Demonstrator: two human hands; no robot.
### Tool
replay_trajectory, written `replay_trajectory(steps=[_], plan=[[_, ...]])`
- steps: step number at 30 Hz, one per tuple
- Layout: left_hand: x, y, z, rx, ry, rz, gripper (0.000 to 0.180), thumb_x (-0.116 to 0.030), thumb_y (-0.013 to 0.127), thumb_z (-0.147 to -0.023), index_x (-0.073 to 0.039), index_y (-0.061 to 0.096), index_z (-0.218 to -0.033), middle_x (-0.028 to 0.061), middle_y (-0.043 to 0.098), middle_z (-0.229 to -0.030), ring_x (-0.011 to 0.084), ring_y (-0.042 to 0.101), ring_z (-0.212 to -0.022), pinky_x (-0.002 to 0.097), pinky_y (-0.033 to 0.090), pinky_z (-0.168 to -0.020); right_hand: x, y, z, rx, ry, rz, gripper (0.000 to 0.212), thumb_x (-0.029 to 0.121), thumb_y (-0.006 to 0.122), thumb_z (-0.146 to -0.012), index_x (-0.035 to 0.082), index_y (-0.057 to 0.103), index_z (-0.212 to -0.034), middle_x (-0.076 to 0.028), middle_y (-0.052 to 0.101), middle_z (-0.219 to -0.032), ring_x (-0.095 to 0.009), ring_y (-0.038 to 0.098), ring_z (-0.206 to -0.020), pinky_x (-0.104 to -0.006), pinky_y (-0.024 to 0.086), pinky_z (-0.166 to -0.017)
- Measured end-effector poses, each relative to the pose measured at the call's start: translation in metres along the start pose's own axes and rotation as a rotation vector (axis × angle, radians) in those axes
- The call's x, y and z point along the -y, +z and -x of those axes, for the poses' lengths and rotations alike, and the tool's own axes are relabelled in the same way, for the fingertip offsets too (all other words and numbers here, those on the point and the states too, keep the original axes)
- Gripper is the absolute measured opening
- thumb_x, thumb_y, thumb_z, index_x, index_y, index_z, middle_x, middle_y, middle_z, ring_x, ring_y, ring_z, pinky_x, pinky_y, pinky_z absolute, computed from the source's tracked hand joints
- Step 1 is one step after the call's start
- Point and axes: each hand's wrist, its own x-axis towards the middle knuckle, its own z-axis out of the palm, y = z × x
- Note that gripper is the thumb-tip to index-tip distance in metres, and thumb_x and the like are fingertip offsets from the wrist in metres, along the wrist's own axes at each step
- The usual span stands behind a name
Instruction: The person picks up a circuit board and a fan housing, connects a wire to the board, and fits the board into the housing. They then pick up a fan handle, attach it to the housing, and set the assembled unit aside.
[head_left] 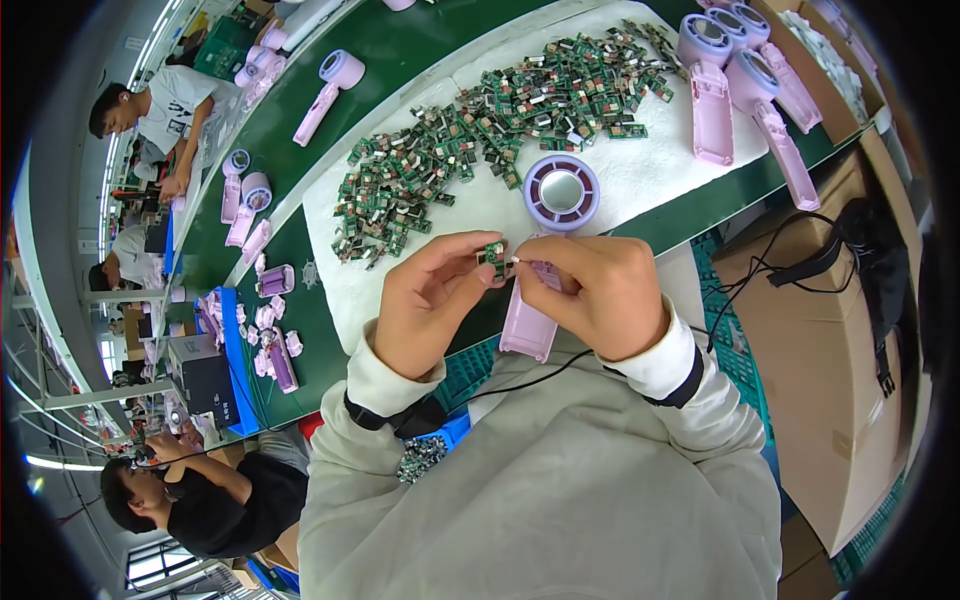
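Note:
Between thumb and fingers, my left hand [428,300] pinches a small green circuit board [493,256]. Close to its right edge, my right hand [612,295] has its fingertips closed on a small white piece [515,260] that looks like a connector; any wires on it are too fine to make out. Under my right hand lies an open pink handle shell [528,325], partly covered by the fingers. Just beyond it is a round lilac head [561,196] with a silver centre, facing up.
Many loose circuit boards [540,95] lie heaped on a white mat [640,185]. Pink shells with round heads [712,110] stand at the far right beside a cardboard box [800,330]. Pink parts [270,325] and a blue bin [238,360] are at left. Co-workers [165,110] sit across.

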Motion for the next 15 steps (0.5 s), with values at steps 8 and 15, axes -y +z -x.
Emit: replay_trajectory(steps=[8, 15], plan=[[-0.0026, 0.0067, 0.001, -0.032, -0.018, -0.008, 0.036, 0.001, 0.06, -0.101, 0.005, 0.057, -0.137, 0.0148, 0.067, -0.121, 0.0187, 0.066, -0.109, 0.0345, 0.056, -0.093, -0.0005, -0.0027, -0.0006, -0.012, 0.003, -0.025, 0.014, 0.01, 0.079, -0.08, 0.005, 0.073, -0.092, -0.005, 0.056, -0.056, -0.016, 0.053, -0.045, -0.0307, 0.041, -0.046], [0.0001, 0.0023, 0.0017, -0.003, 0.048, -0.049, 0.033, 0.003, 0.06, -0.1, 0.005, 0.062, -0.132, 0.0168, 0.067, -0.124, 0.0195, 0.067, -0.108, 0.0328, 0.056, -0.093, -0.0018, -0.003, -0.0016, -0.033, 0.002, -0.047, 0.014, 0.009, 0.08, -0.079, 0.005, 0.073, -0.091, -0.004, 0.054, -0.055, -0.016, 0.051, -0.044, -0.0302, 0.039, -0.045]])
